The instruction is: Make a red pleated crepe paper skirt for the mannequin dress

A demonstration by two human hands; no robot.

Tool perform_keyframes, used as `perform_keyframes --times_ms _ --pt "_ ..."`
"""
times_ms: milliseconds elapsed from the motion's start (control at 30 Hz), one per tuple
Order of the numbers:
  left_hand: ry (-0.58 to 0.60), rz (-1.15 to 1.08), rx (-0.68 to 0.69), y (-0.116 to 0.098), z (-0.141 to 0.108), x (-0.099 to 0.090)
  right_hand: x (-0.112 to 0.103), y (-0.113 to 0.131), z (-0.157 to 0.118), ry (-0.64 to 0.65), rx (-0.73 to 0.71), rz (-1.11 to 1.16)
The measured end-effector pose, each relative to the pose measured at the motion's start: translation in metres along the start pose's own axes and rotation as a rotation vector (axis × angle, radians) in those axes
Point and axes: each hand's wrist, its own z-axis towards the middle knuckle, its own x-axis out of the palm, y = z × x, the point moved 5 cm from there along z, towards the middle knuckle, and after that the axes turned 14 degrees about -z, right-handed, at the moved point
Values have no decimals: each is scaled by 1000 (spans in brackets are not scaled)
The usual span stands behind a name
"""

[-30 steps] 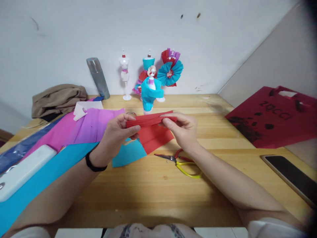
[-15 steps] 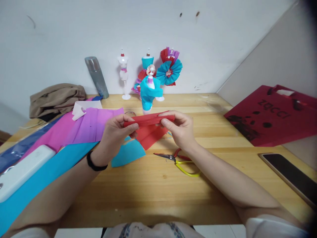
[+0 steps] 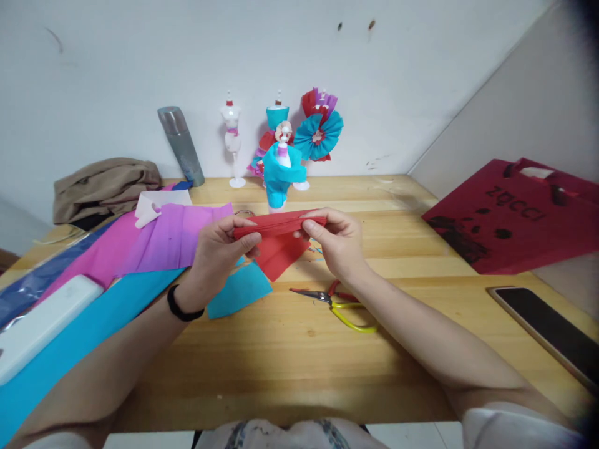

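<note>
A strip of red crepe paper (image 3: 281,225), folded into narrow pleats, is stretched between my two hands above the table. My left hand (image 3: 229,240) pinches its left end between thumb and fingers. At the other end, my right hand (image 3: 337,240) grips it with the thumb on the near side. Beneath it lie another red paper piece (image 3: 283,257) and a blue paper piece (image 3: 241,290). Scissors (image 3: 334,305) with one red and one yellow handle rest partly under my right forearm. Just beyond my hands stands a small mannequin (image 3: 279,171) wrapped in blue paper.
More small mannequins stand by the wall, one bare white (image 3: 231,137), others in paper. A grey bottle (image 3: 182,146), brown cloth (image 3: 107,187), purple paper (image 3: 173,240) and white case (image 3: 51,327) are leftward. To the right are a red bag (image 3: 510,218) and a phone (image 3: 547,330).
The right end of the pleated red paper has shifted slightly left with my right hand, and its layers look a little looser. Both hands keep their hold.
</note>
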Motion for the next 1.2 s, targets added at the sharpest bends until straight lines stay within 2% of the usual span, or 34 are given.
perform_keyframes --times_ms 233,367,533,800,1000,1200 --pt "-60 99 110 -7 0 -3 -1 -3 1 -19 -67 -35" --pt "-90 110 114 -7 0 -5 -1 -5 0 -47 -84 -79" --pt "-46 46 95 -6 0 -3 -1 -8 -2 -50 -60 -89" --pt "-3 150 83 -5 -5 0 -1 -2 -3 -73 -79 -162" --pt "13 312 88 -2 -5 -4 -2 6 -7 -97 -177 -271" --pt "-40 198 40 3 -6 0 -2 11 -12 -101 -303 -341"
